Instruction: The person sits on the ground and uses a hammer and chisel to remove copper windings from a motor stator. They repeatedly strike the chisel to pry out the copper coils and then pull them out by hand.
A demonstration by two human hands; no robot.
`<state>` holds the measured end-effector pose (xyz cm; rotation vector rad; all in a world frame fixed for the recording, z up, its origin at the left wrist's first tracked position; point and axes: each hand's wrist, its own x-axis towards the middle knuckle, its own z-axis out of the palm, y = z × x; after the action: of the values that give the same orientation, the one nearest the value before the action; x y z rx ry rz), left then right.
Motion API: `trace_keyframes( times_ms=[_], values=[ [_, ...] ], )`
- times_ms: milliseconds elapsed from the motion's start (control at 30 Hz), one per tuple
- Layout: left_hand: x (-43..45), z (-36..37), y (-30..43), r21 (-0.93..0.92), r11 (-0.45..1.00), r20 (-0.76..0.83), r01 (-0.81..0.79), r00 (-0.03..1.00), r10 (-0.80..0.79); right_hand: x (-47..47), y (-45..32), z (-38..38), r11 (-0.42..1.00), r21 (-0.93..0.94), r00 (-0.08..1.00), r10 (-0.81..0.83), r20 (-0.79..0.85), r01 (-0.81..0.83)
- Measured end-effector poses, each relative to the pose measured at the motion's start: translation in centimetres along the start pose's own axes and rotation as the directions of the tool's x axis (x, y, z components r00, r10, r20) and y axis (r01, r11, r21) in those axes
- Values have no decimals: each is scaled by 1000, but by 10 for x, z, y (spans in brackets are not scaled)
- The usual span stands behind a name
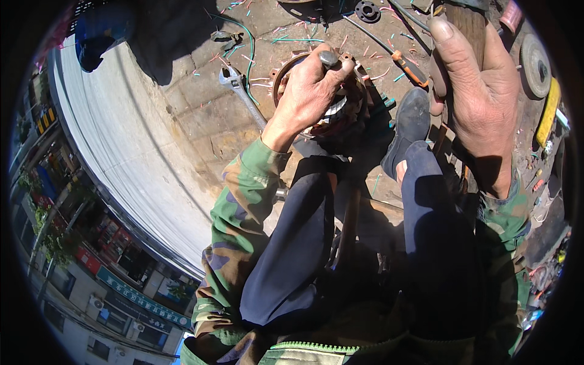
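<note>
Between my feet a round motor stator (335, 112) with windings inside its metal housing stands on the paving. Over its near-left rim is my left hand (312, 89), closed around a metal tool, probably a chisel or punch, whose rounded steel end (328, 58) shows between thumb and fingers; its lower end is hidden. Raised at the right, my right hand (479, 86) grips the wooden handle (470, 34) of a hammer-like tool, its head cut off by the top edge. Short wire leads stick out around the stator.
An adjustable wrench (244, 96) lies left of the stator. An orange-and-black screwdriver (410, 68) lies near my shoe. A black flanged disc (367, 11) is beyond it. At the right are a grinding wheel (535, 66) and a yellow-handled tool (549, 112). Wire scraps litter the paving.
</note>
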<state>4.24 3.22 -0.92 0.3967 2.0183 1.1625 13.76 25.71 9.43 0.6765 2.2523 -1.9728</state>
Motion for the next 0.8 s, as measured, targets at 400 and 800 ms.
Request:
trace_keyframes(
  times_ms=[400,800],
  values=[
    [-19,-13,-14,-184,983,78,-3,997,17,0,31,-1,996,-79,986,49,161,-36],
    [-3,-23,-13,-598,794,-25,-106,993,113,-2,40,-1,965,-88,961,256,103,-247]
  ],
)
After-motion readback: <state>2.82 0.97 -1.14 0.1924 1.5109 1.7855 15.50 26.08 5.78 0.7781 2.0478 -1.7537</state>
